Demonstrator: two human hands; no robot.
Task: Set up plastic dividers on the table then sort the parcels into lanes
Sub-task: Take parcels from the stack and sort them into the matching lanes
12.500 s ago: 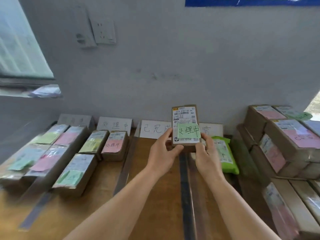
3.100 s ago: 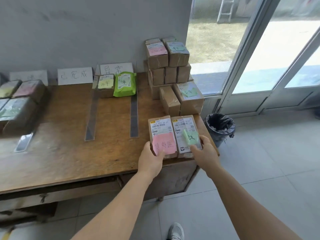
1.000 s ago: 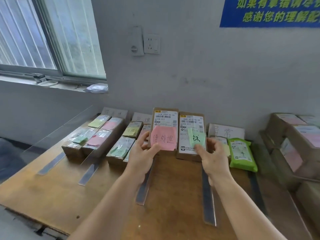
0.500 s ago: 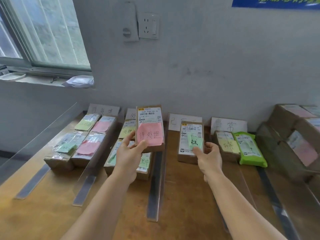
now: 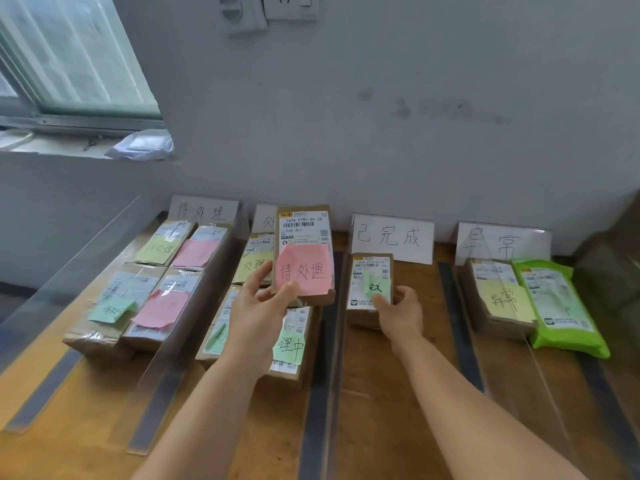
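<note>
My left hand holds a brown parcel with a pink note upright above the second lane. My right hand grips the near end of a brown parcel with a green note, which lies flat on the table in the third lane, below its white sign. Clear plastic dividers on grey bases split the wooden table into lanes. Several noted parcels lie in the first lane and in the second lane.
The fourth lane holds a brown parcel with a yellow note and a green bag parcel. White lane signs lean on the wall. A window is at upper left. More boxes stand at the far right.
My right hand has lowered the green-noted parcel flat onto the table in the third lane. My left hand still holds the pink-noted parcel up; the view has closed in on the table.
</note>
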